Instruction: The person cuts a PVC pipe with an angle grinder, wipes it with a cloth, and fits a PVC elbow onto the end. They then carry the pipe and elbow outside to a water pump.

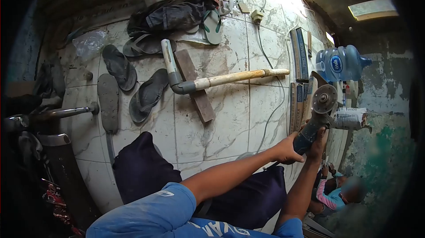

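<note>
Off to my right I hold an angle grinder [308, 132], tilted with its round disc [324, 99] at the upper end. My left hand [287, 149] is closed around the near end of its body. On the other side, my right hand [317, 144] grips the body closer to the disc. A power cord runs from the tool's lower end. Beyond the grinder are narrow cardboard boxes [300, 100] and a large blue water bottle [338, 63] lying on its side.
An L-shaped pipe [230, 78] with a grey elbow lies across a wooden board [193, 85] on the tiled floor. Several dark sandals [148, 96] lie to the left. A cable [266, 52] crosses the tiles from an extension socket [256, 16]. Another person [334, 193] sits at lower right.
</note>
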`<state>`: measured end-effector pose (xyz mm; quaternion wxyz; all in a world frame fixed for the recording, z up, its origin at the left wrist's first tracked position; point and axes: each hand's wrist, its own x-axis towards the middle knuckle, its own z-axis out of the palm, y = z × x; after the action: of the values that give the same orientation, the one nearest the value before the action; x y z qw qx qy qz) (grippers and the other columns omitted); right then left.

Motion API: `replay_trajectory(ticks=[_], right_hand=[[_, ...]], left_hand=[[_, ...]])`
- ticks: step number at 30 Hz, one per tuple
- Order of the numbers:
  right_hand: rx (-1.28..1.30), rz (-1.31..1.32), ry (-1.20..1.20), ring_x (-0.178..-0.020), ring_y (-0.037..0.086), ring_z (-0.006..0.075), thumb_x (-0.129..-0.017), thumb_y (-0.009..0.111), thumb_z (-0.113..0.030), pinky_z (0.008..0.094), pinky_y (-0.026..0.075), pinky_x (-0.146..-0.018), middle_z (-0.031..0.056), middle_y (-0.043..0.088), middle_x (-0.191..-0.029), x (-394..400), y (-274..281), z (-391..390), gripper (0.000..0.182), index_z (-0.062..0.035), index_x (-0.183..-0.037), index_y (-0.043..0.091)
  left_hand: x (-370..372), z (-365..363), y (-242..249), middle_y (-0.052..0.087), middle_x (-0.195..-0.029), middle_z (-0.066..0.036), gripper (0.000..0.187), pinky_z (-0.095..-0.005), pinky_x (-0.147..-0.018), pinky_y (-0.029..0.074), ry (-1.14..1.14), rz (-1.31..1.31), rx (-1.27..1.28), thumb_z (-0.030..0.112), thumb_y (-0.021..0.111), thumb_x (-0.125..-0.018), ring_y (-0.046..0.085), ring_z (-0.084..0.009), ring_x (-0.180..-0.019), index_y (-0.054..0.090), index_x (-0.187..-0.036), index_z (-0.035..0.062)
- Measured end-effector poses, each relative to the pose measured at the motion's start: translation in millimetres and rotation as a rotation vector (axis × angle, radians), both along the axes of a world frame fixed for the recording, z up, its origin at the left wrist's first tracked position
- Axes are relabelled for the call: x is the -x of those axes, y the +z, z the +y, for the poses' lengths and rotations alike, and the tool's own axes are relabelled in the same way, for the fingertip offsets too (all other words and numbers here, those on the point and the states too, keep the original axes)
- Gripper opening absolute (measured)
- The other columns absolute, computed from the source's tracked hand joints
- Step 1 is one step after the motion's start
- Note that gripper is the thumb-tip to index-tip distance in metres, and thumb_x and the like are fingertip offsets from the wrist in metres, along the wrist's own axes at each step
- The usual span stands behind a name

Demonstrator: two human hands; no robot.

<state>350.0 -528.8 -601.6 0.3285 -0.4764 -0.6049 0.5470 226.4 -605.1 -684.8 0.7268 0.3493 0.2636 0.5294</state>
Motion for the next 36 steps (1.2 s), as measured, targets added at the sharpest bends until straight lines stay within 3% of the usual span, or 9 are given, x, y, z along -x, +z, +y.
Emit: replay_trajectory(ticks=[5, 16, 20, 24, 28, 29, 33, 35, 36], right_hand=[[0.026, 0.137, -0.005, -0.105, 0.062, 0.027, -0.101, 0.045, -0.036, 0.0349, 0.053, -0.086, 0.0178, 0.059, -0.115, 43, 3, -37, 0.048, -0.0005, -0.132, 0.036], [-0.063, -0.158, -0.001, -0.107, 0.055, 0.0154, -0.102, 0.045, -0.029, 0.0293, 0.045, -0.092, 0.0117, 0.053, -0.122, 62, -90, -45, 0.053, -0.0001, -0.142, 0.025], [-0.002, -0.004, -0.033, -0.106, 0.053, 0.0155, -0.102, 0.045, -0.027, 0.0279, 0.043, -0.092, 0.0105, 0.052, -0.122, 72, -114, -52, 0.049, -0.0007, -0.141, 0.029], [-0.006, -0.113, -0.137, -0.102, 0.052, 0.016, -0.101, 0.047, -0.035, 0.0288, 0.043, -0.089, 0.0092, 0.053, -0.118, 61, -148, -50, 0.051, -0.0022, -0.138, 0.033], [0.179, 0.067, -0.178, -0.097, 0.053, 0.0164, -0.088, 0.064, -0.051, 0.0303, 0.045, -0.085, 0.0082, 0.053, -0.112, 22, -198, -35, 0.078, -0.0049, -0.14, 0.029], [0.124, 0.097, -0.185, -0.094, 0.055, 0.0171, -0.077, 0.081, -0.037, 0.0309, 0.047, -0.082, 0.0075, 0.054, -0.11, 31, -188, -39, 0.091, -0.006, -0.143, 0.026], [0.135, -0.065, -0.224, -0.09, 0.056, 0.0178, -0.063, 0.083, 0.0, 0.0314, 0.048, -0.081, 0.007, 0.055, -0.106, 46, -156, -30, 0.096, -0.0059, -0.141, 0.027], [0.225, -0.082, -0.246, -0.089, 0.057, 0.018, -0.063, 0.082, -0.001, 0.0316, 0.048, -0.08, 0.007, 0.057, -0.103, 27, -158, -19, 0.081, -0.0063, -0.131, 0.037], [0.256, -0.06, -0.244, -0.089, 0.058, 0.0181, -0.063, 0.081, -0.001, 0.0317, 0.048, -0.08, 0.0069, 0.057, -0.102, 15, -164, -11, 0.077, -0.0065, -0.127, 0.039]], left_hand=[[25, -17, -17, 0.057, -0.112, -0.012, 0.09, -0.0329, -0.092, 0.044, -0.042, -0.193, -0.048, 0.024, 0.082, -0.059, 0.055, -0.0202, -0.102, 0.038, -0.133, -0.0013], [46, -35, -97, 0.057, -0.101, -0.011, 0.079, -0.0317, -0.082, 0.049, 0.032, -0.017, 0.09, 0.022, 0.08, -0.06, 0.057, -0.0188, -0.091, 0.042, -0.126, -0.0005], [49, -43, -105, 0.058, -0.097, -0.009, 0.075, -0.0311, -0.078, 0.05, 0.058, 0.001, 0.135, 0.018, 0.079, -0.06, 0.057, -0.0173, -0.087, 0.043, -0.124, -0.0001], [28, -49, -128, 0.059, -0.097, -0.01, 0.071, -0.0323, -0.079, 0.05, 0.141, 0.084, 0.159, 0.018, 0.078, -0.061, 0.057, -0.0175, -0.085, 0.045, -0.121, 0.0002], [12, -53, -141, 0.06, -0.099, -0.012, 0.073, -0.0337, -0.082, 0.049, 0.156, 0.234, 0.179, 0.021, 0.08, -0.06, 0.059, -0.0207, -0.088, 0.045, -0.12, -0.0004], [8, -52, -144, 0.06, -0.1, -0.013, 0.074, -0.034, -0.084, 0.049, 0.132, 0.266, 0.185, 0.024, 0.081, -0.06, 0.059, -0.0226, -0.09, 0.044, -0.12, -0.0006], [58, -44, -140, 0.064, -0.104, -0.019, 0.083, -0.0351, -0.084, 0.049, -0.294, 0.667, 0.12, 0.05, 0.082, -0.063, 0.062, -0.0283, -0.097, 0.052, -0.119, -0.0039], [127, -30, -138, 0.07, -0.092, -0.016, 0.077, -0.0354, -0.074, 0.053, -0.754, 0.857, 0.174, 0.062, 0.077, -0.065, 0.068, -0.0268, -0.082, 0.067, -0.105, -0.0039], [172, -31, -136, 0.07, -0.081, -0.013, 0.065, -0.0326, -0.065, 0.055, -0.629, 0.843, 0.286, 0.057, 0.076, -0.07, 0.068, -0.0216, -0.07, 0.07, -0.094, -0.0035]])
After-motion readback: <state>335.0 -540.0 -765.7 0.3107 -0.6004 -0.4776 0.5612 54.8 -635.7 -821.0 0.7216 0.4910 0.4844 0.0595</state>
